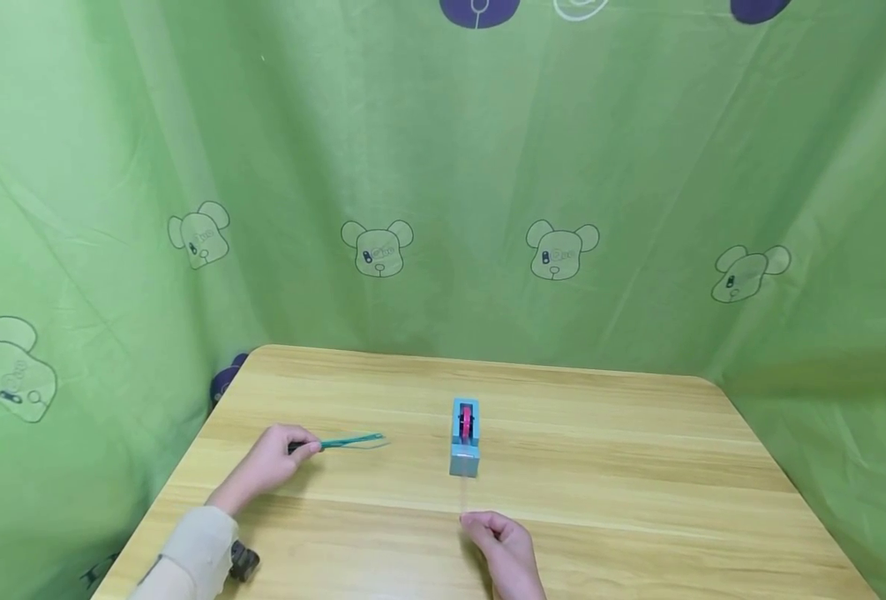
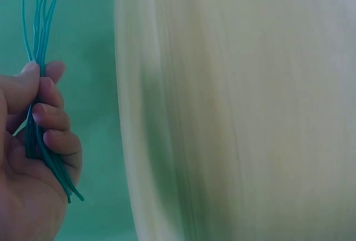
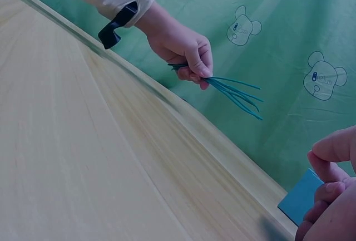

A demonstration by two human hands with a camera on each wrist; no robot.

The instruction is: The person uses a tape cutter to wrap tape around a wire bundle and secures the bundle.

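Observation:
My left hand [image 1: 281, 457] grips a small bundle of thin green wires [image 2: 41, 35], held above the table's left side. In the left wrist view the fingers curl round the bundle, and loose ends stick out above and below the fist. My right hand [image 1: 506, 550] pinches the end of a strip of clear tape [image 1: 463, 496] between thumb and forefinger. The strip runs from the front of a blue tape dispenser [image 1: 464, 465], which holds a pink-cored roll [image 1: 467, 422]. In the right wrist view the blue dispenser [image 3: 300, 196] is partly hidden behind the right hand [image 3: 334, 191].
A wooden table [image 1: 638, 467] with rounded far corners lies under both hands. Green curtain [image 1: 473, 150] with bear-head prints surrounds it at the back and sides. A black device [image 1: 243, 562] sits at the left wrist, beside the pale sleeve [image 1: 198, 542].

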